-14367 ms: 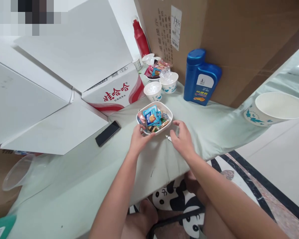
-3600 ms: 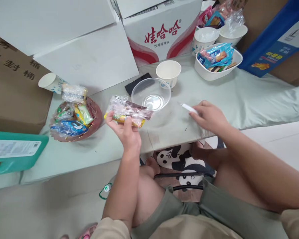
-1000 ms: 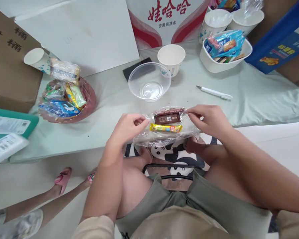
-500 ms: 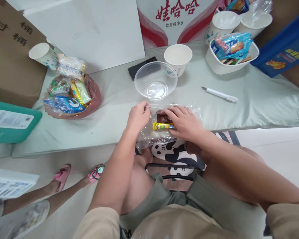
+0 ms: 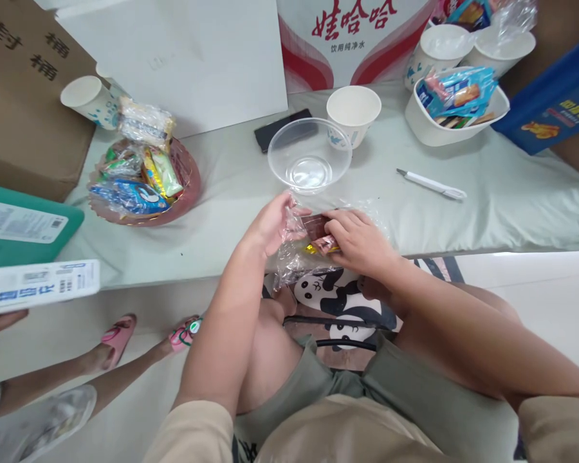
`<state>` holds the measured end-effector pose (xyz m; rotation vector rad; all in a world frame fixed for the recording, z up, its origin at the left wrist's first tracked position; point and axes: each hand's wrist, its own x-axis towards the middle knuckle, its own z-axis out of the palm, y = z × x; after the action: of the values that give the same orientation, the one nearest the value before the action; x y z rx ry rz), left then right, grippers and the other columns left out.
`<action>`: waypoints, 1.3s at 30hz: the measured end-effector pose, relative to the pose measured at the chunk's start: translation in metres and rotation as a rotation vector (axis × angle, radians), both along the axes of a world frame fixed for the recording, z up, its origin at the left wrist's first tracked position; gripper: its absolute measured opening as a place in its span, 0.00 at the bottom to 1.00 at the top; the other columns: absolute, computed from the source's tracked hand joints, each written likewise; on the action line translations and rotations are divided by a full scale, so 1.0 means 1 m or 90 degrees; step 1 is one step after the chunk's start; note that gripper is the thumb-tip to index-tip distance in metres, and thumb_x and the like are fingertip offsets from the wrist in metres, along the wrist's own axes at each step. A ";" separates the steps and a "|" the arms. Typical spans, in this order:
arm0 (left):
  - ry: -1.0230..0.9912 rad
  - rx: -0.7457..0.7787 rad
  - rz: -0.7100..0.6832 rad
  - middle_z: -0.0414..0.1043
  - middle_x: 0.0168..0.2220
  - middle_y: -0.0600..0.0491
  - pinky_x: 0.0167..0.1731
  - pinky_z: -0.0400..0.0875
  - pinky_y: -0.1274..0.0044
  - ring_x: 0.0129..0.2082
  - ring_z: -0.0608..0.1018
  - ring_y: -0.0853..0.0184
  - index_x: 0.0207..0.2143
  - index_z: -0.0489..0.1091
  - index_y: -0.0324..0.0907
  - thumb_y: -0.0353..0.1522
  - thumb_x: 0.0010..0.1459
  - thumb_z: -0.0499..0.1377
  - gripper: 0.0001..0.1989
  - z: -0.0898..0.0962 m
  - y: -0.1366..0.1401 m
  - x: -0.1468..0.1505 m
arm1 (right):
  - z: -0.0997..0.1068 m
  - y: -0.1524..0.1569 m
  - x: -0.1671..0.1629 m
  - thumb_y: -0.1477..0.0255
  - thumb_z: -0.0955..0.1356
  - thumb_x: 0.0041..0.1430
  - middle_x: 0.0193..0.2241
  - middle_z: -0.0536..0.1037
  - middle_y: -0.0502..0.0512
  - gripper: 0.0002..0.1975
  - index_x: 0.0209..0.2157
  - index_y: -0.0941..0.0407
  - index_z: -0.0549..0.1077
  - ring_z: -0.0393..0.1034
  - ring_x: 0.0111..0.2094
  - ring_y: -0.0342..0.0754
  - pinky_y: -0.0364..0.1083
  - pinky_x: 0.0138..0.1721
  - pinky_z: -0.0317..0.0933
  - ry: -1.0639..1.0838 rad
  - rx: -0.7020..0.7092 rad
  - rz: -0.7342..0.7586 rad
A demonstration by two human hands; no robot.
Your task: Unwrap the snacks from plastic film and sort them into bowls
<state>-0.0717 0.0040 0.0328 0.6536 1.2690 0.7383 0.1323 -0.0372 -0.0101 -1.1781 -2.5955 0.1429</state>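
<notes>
Brown bars (image 5: 314,225) and yellow stick (image 5: 311,249) on clear film (image 5: 289,262), at near edge of table (image 5: 229,222). Right hand (image 5: 359,239) clamped on brown bars; left hand (image 5: 273,224) touching clear film, cannot tell whether pinching. Just beyond: clear bowl (image 5: 284,149), phone (image 5: 269,133), paper cup (image 5: 354,108). White cutter (image 5: 433,185) off to right.

This is looking like a home: cartons (image 5: 183,64) are standing along the far side of a cloth-covered table (image 5: 222,212), wrapped snacks (image 5: 131,197) are filling a pink bowl (image 5: 189,194) at left, a panda-print mat (image 5: 313,287) is lying below, and a person (image 5: 53,375) at near left is wearing pink slippers (image 5: 124,332).
</notes>
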 end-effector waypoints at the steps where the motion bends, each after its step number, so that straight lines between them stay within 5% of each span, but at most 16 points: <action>1: -0.025 -0.010 -0.012 0.77 0.36 0.48 0.32 0.75 0.71 0.28 0.78 0.65 0.29 0.56 0.44 0.40 0.58 0.54 0.11 0.001 0.000 -0.001 | -0.002 0.001 0.001 0.71 0.67 0.60 0.56 0.74 0.66 0.11 0.44 0.56 0.68 0.68 0.55 0.61 0.57 0.56 0.58 0.022 -0.007 0.000; 9: 0.051 -0.002 -0.004 0.78 0.31 0.48 0.28 0.72 0.75 0.26 0.79 0.64 0.33 0.58 0.45 0.42 0.60 0.53 0.11 -0.002 0.001 0.003 | -0.007 0.011 0.006 0.62 0.68 0.60 0.51 0.73 0.67 0.27 0.59 0.55 0.64 0.70 0.48 0.61 0.57 0.46 0.66 0.123 -0.095 -0.007; 17: 0.341 0.189 0.055 0.71 0.23 0.56 0.22 0.64 0.77 0.16 0.71 0.69 0.33 0.62 0.45 0.40 0.66 0.46 0.12 -0.020 0.004 0.008 | -0.008 0.013 0.007 0.63 0.67 0.58 0.52 0.76 0.66 0.29 0.60 0.54 0.62 0.72 0.52 0.64 0.64 0.51 0.64 0.207 -0.157 -0.043; 23: 0.444 0.260 0.028 0.69 0.20 0.56 0.28 0.64 0.74 0.22 0.73 0.66 0.26 0.59 0.45 0.41 0.68 0.45 0.18 -0.028 0.007 0.000 | 0.003 0.013 0.016 0.70 0.70 0.49 0.52 0.75 0.62 0.37 0.62 0.51 0.60 0.73 0.52 0.60 0.60 0.52 0.69 0.433 -0.260 -0.068; 28: 0.495 0.265 -0.048 0.71 0.20 0.55 0.33 0.61 0.73 0.28 0.75 0.63 0.23 0.59 0.45 0.41 0.66 0.47 0.19 -0.022 0.008 -0.005 | 0.030 0.016 0.032 0.55 0.66 0.57 0.50 0.76 0.62 0.33 0.62 0.48 0.62 0.75 0.51 0.61 0.61 0.48 0.71 0.762 -0.385 -0.191; 34: 0.453 0.248 -0.071 0.70 0.20 0.57 0.32 0.61 0.74 0.27 0.75 0.64 0.23 0.60 0.46 0.41 0.66 0.48 0.18 -0.021 0.008 -0.003 | 0.050 0.033 0.060 0.48 0.52 0.63 0.42 0.76 0.60 0.31 0.60 0.44 0.67 0.73 0.51 0.62 0.67 0.50 0.67 0.787 -0.312 -0.268; 39: 0.404 0.280 -0.115 0.71 0.20 0.56 0.33 0.63 0.74 0.27 0.76 0.64 0.24 0.63 0.45 0.41 0.66 0.48 0.17 -0.024 0.012 0.001 | 0.049 0.051 0.047 0.52 0.64 0.58 0.41 0.76 0.56 0.25 0.55 0.45 0.69 0.76 0.39 0.55 0.57 0.39 0.72 0.730 -0.284 -0.299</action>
<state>-0.0704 0.0163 0.0089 1.4233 1.6013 0.6867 0.1790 0.0141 0.0391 -1.2538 -1.2868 0.9878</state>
